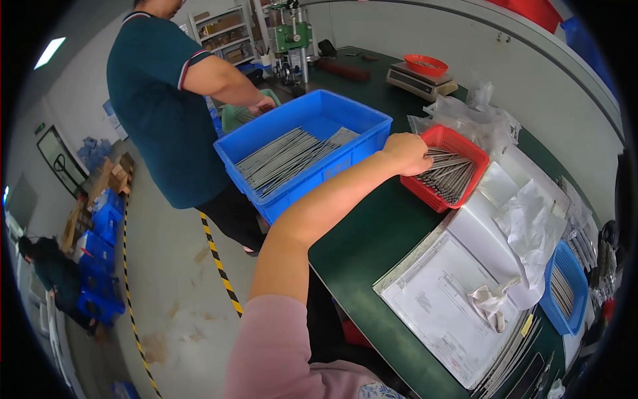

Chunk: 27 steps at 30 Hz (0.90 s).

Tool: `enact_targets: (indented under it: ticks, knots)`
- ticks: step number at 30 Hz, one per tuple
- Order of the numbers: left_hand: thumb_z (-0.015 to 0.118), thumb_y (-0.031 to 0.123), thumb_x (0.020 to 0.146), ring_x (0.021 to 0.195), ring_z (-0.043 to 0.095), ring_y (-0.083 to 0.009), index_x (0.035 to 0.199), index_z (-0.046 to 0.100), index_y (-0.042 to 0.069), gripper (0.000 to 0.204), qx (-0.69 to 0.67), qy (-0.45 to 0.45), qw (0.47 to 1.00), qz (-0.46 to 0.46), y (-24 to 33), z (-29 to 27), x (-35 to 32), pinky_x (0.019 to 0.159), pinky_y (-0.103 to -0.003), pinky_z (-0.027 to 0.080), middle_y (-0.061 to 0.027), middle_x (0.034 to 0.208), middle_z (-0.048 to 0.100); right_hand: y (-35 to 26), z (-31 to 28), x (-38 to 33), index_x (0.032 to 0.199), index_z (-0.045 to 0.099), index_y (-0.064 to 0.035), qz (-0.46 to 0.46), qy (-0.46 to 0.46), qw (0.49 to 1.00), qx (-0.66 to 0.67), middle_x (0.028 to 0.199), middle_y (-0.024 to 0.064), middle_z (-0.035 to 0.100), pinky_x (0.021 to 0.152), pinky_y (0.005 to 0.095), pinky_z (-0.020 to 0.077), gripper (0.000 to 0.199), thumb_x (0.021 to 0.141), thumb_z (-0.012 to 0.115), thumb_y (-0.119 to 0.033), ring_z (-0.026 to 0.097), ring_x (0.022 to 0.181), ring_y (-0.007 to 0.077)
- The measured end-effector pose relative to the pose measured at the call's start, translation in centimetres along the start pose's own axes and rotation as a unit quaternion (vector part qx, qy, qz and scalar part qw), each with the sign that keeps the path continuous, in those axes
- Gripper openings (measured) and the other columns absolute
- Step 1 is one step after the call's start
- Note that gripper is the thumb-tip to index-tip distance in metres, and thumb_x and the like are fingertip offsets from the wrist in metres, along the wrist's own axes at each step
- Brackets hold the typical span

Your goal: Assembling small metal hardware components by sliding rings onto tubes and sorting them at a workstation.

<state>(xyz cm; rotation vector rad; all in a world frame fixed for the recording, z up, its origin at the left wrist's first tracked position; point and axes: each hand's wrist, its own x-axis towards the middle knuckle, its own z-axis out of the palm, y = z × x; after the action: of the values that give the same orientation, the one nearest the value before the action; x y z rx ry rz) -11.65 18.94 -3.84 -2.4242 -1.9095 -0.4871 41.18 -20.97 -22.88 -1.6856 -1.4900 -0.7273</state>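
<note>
My left hand (407, 153) reaches out over the dark green table (369, 239) into a red plastic basket (458, 143) filled with thin grey metal rods (448, 176). Its fingers curl down onto the near ends of the rods at the basket's left rim and appear to grip a bunch. My bare forearm runs back to a pink sleeve at the lower edge. My right hand is out of sight.
A large blue crate (352, 113) of longer rods stands left of the basket; a person in a teal shirt has a hand (264, 104) behind it. Clear bags (468, 113), a scale with a red bowl (425, 66), sleeved papers (442, 299) and a small blue basket (568, 289) lie around.
</note>
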Motion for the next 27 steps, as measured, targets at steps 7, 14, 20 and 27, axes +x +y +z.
enact_targets:
  ticks: [7, 14, 20, 27]
  knots:
    - [0.055, 0.029, 0.074, 0.097, 0.059, -0.0299, 0.097, 0.066, 0.006, 0.035, 0.097, -0.011, 0.962, -0.257, -11.8, -6.4, -4.7, 0.080, -0.039, 0.048, -0.0151, 0.103, 0.062, -3.6, -0.7, 2.7, 0.088, 0.060, 0.0091, 0.192, 0.008, 0.980, 0.047, 0.076, 0.0188, 0.062, 0.060, 0.0300, 0.0519, 0.016, 0.084, 0.054, -0.005, 0.062, 0.066, 0.0232]
    - [0.070, 0.041, 0.069, 0.118, 0.046, -0.0274, 0.129, 0.044, 0.012, 0.071, -0.007, -0.340, 0.765, -0.546, -28.2, -3.9, -11.7, 0.100, -0.038, 0.034, -0.0112, 0.126, 0.049, -5.0, -0.5, 3.9, 0.103, 0.052, 0.0093, 0.142, 0.011, 0.990, -0.003, 0.092, 0.0251, 0.058, 0.071, 0.0355, 0.0494, 0.031, 0.086, 0.057, -0.016, 0.061, 0.080, 0.0288]
    - [0.076, 0.058, 0.053, 0.121, 0.042, -0.0275, 0.131, 0.041, 0.011, 0.097, -0.011, -0.370, 0.810, -0.456, -31.4, -1.8, -13.4, 0.101, -0.039, 0.033, -0.0117, 0.129, 0.046, -7.5, 1.9, 4.4, 0.100, 0.053, 0.0084, 0.108, 0.001, 0.994, 0.017, 0.089, 0.0242, 0.057, 0.069, 0.0357, 0.0487, 0.028, 0.085, 0.057, -0.015, 0.060, 0.078, 0.0287]
    - [0.074, 0.066, 0.045, 0.120, 0.042, -0.0278, 0.126, 0.041, -0.002, 0.111, 0.139, -0.233, 0.897, -0.348, -20.5, -2.2, -11.6, 0.100, -0.036, 0.034, -0.0212, 0.125, 0.046, -9.0, 3.6, 6.6, 0.097, 0.054, 0.0073, 0.058, -0.041, 0.997, 0.018, 0.085, 0.0230, 0.057, 0.067, 0.0359, 0.0478, 0.026, 0.083, 0.058, -0.014, 0.059, 0.074, 0.0286]
